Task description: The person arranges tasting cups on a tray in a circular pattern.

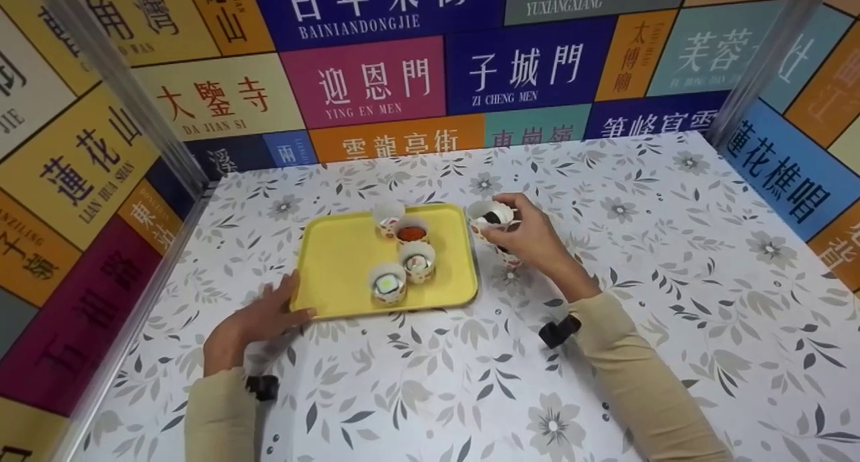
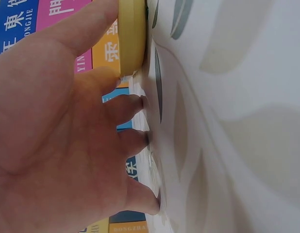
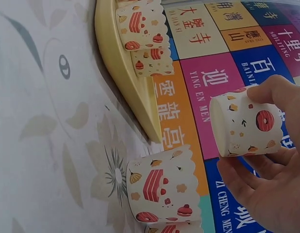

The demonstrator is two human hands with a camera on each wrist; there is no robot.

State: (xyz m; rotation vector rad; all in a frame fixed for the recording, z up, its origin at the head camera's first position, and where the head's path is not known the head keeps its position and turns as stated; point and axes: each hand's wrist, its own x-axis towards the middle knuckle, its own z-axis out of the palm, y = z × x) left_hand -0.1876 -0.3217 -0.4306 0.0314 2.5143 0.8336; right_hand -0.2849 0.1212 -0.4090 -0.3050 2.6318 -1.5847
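My right hand (image 1: 534,237) pinches a patterned paper cup (image 3: 237,124) between thumb and fingers, raised above the table just right of the yellow tray (image 1: 336,260). Something dark and white shows inside it in the head view. Below that hand stands another paper cup (image 3: 162,187), with part of a further one (image 3: 172,228) at the right wrist view's bottom edge. On the tray are several cups: one with orange-red filling (image 1: 412,234), two with sushi-roll-like pieces (image 1: 388,285), and a pale one (image 1: 388,220) behind. My left hand (image 1: 259,314) touches the tray's near-left corner, fingers spread.
A white tablecloth (image 1: 430,388) with grey flowers and leaves covers the table. Colourful sign panels (image 1: 376,82) with large characters stand behind and at both sides, with clear corner posts (image 1: 772,59). Dark wrist cameras (image 1: 560,331) sit by both sleeves.
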